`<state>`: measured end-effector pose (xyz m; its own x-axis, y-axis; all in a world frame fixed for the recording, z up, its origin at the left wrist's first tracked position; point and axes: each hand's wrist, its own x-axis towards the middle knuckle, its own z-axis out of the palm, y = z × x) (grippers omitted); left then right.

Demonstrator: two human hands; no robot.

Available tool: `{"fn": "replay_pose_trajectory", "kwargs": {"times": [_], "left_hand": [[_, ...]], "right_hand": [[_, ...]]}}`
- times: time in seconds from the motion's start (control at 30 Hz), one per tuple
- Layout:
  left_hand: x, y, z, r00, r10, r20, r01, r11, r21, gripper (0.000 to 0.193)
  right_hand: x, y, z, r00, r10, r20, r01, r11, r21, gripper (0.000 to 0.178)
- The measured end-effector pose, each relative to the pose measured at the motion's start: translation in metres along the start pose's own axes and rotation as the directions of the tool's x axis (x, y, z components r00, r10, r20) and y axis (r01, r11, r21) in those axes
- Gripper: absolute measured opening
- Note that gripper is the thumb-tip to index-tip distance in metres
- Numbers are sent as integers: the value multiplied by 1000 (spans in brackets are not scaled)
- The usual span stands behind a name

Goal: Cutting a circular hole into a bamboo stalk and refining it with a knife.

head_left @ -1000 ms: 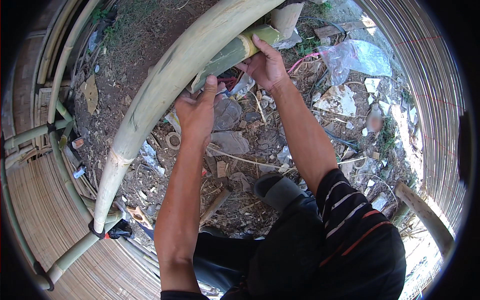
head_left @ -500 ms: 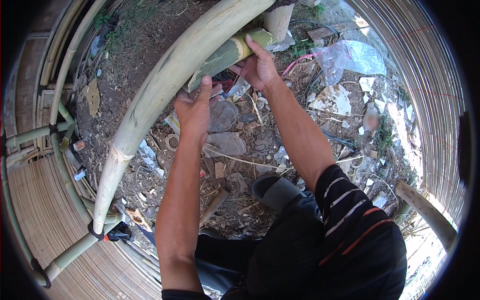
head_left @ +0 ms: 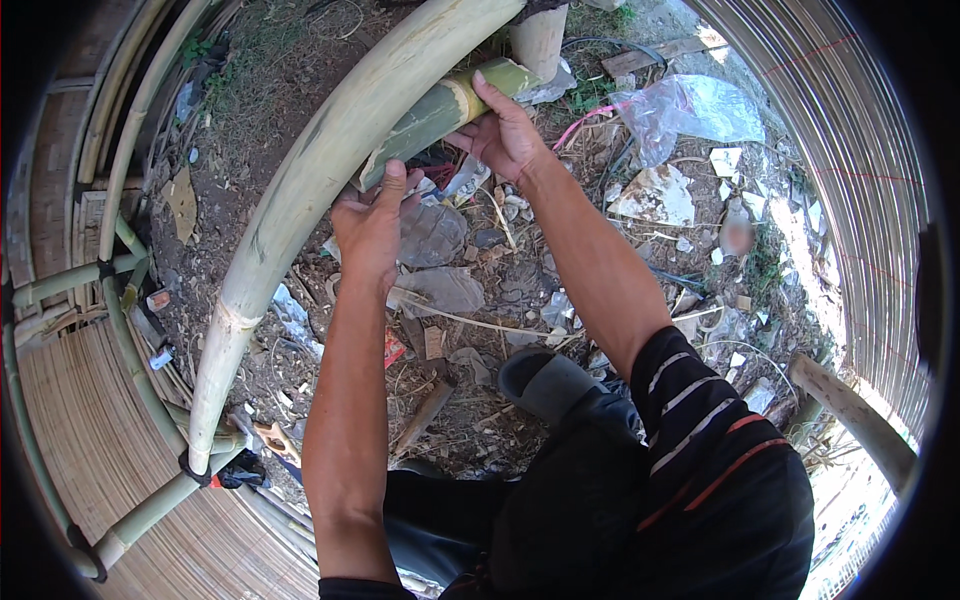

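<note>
With left grip (head_left: 368, 225) and right grip (head_left: 507, 142) clasping the green bamboo section (head_left: 428, 118), I apparently position it; the next move calls for steady support.

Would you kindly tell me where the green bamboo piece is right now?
In the head view, the green bamboo piece is at upper centre, held by the left hand and right hand, just right of the pale pole.

The scene is viewed downward from the person's head by one fisheye camera. The left hand (head_left: 368, 228) and right hand (head_left: 508, 142) are seen from near, at upper middle; the ground (head_left: 235, 205) is seen farther below.
</note>
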<state>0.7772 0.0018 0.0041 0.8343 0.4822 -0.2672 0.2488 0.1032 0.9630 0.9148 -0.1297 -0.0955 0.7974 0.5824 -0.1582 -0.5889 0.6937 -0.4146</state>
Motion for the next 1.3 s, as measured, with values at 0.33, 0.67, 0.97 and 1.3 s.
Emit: {"fn": "replay_pose_trajectory", "kwargs": {"times": [0.33,0.67,0.97,1.3], "left_hand": [[-34,-19,-42,875,-40,483,288,845,-452,104],[-44,-28,-28,890,-441,117,447,894,-24,80],[-61,-58,5,926,-373,61,336,737,-586,48],[-76,-75,-2,961,-170,-218,20,829,-559,58]], "right_hand": [[-29,8,7,994,66,-84,-70,997,-43,66],[-97,10,-1,788,592,-170,-567,589,-576,73],[-147,32,-59,852,441,283,-503,839,207,55],[-169,60,-28,990,134,-34,-137,984,-113,68]]}}
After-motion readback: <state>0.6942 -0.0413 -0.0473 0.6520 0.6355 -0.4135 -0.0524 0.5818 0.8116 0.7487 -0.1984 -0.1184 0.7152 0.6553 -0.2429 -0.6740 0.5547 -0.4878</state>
